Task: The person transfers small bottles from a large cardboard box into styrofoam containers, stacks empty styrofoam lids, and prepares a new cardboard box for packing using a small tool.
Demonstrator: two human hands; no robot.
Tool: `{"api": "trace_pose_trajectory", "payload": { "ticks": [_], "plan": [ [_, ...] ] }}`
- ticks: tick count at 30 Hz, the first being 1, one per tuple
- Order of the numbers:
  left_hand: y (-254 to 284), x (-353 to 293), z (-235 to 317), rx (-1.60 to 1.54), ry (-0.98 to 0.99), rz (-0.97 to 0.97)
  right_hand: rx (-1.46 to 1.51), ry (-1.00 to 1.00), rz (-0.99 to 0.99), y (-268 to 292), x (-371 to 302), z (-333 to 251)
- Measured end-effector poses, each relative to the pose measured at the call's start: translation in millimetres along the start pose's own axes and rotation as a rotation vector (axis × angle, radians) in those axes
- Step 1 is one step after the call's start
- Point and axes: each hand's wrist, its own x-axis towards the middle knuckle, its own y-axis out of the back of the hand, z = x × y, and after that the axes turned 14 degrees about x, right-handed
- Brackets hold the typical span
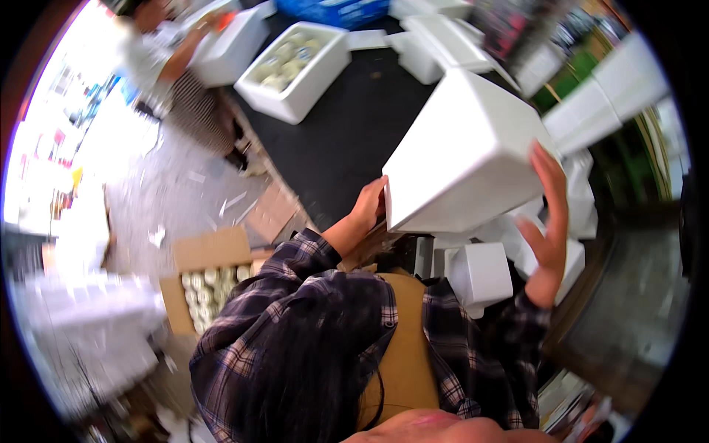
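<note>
A large white foam box (pixel 467 151) is held up in front of me, tilted, between both hands. My left hand (pixel 367 205) grips its left lower edge, with part of the fingers hidden behind the rim. My right hand (pixel 548 221) presses against the box's right end, fingers stretched along the corner and thumb apart. The inside of this box faces away and cannot be seen. Beyond it on the black table (pixel 310 166) stands an open white foam box (pixel 310 97) filled with pale round items.
A person (pixel 166 70) stands at the far left beside another white foam box (pixel 230 50). An open carton (pixel 181 303) of pale rolls sits at lower left. More white foam boxes (pixel 481 275) are heaped at right. A blue bag (pixel 332 10) lies at the back.
</note>
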Motion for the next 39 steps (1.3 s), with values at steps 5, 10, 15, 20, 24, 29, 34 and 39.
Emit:
{"api": "trace_pose_trajectory", "payload": {
  "ticks": [5,10,15,20,24,29,34,39],
  "plan": [
    [48.7,-45.9,-75.4,-0.395,0.219,-0.018,-0.08,0.278,-0.378,-163.3,169.6,78.8],
    [64.1,-164.2,-62.3,-0.03,0.053,0.154,-0.222,0.449,-0.568,-300.9,210.6,115.5],
    [101.3,-320.5,-95.9,-0.176,-0.213,0.778,0.372,0.423,-0.595,-333.6,193.5,-56.2],
    [219.4,-467.4,-219.2,0.118,-0.084,1.642,0.79,0.353,-1.177,-479.8,110.3,-204.2],
    [277.8,-496.1,-254.4,0.947,0.593,1.487,0.335,0.375,-1.404,-630.0,3.3,-225.7],
    [317.1,-451.4,-290.4,1.303,0.534,1.101,-0.138,0.418,-1.332,-779.3,-87.9,-166.3],
    [339.9,-449.1,-321.2,1.242,0.582,0.955,-0.34,0.355,-1.426,-822.1,-111.7,-165.8],
    [349.0,-474.5,-291.7,1.123,0.337,0.951,-0.346,0.502,-1.505,-827.4,-107.3,-159.0]
  ]
}}
